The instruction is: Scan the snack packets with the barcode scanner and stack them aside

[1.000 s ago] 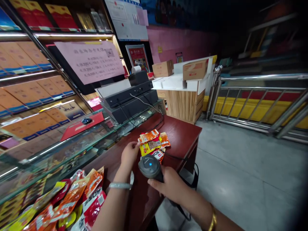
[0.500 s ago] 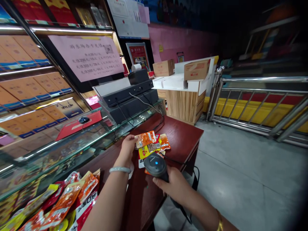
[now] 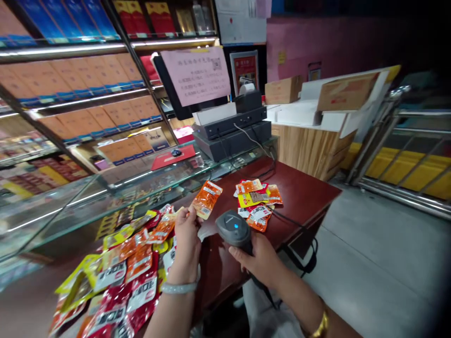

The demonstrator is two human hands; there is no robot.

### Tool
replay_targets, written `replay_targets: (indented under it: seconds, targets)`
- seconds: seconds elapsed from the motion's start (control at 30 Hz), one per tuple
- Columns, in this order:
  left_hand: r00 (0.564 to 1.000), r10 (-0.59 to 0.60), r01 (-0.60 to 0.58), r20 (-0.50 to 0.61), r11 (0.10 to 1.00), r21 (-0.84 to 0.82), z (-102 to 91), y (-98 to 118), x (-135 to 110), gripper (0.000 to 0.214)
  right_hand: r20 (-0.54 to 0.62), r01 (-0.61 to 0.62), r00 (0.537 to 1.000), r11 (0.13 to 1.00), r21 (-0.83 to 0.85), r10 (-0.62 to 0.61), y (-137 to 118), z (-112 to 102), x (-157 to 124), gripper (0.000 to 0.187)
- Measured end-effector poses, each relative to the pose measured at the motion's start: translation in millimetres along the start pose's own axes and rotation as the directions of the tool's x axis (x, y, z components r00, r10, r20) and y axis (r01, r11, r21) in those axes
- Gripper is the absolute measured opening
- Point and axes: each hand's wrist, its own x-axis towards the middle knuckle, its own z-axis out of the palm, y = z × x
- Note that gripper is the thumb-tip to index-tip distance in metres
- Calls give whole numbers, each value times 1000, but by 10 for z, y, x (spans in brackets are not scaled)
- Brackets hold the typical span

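Between the fingertips of my left hand (image 3: 188, 230) is an orange snack packet (image 3: 207, 199), held by its lower edge above the dark red desk (image 3: 299, 190). My right hand (image 3: 262, 258) grips the handle of a black barcode scanner (image 3: 234, 229), whose blue light is lit. The scanner head is just right of the held packet. Beyond it lies a small pile of orange, yellow and red snack packets (image 3: 252, 199). A larger heap of similar packets (image 3: 141, 263) spreads on the desk to the left of my left wrist.
A glass display counter (image 3: 116, 188) runs behind the desk, carrying a black cash register (image 3: 232, 136) and a mouse (image 3: 176, 152) on a red mat. Shelves of boxes stand behind. Cardboard boxes (image 3: 347, 91) and a metal railing (image 3: 416, 150) are on the right.
The view has swung left, bringing more of the big heap into sight. My left hand has moved from the small pile toward the big heap and now holds up an orange packet.
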Motion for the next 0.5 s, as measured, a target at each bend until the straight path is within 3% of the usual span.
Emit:
replay_targets:
  seconds: [0.1,0.2,0.37,0.5]
  targets:
    - [998,-17,13,-66,998,-62,-261,23,-81,52,118,-12,993,999,30,9,-97,161,-12,26]
    - [994,-10,0,-110,996,-90,-437,55,-140,43,167,-28,986,999,22,24,-169,313,-33,26]
    - [991,-6,-8,-137,995,-100,-580,72,-234,50,207,-35,978,999,27,29,-231,498,-84,26]
    - [990,10,-15,-142,999,-34,-675,140,-225,58,194,-9,981,1000,27,4,-274,508,-93,28]
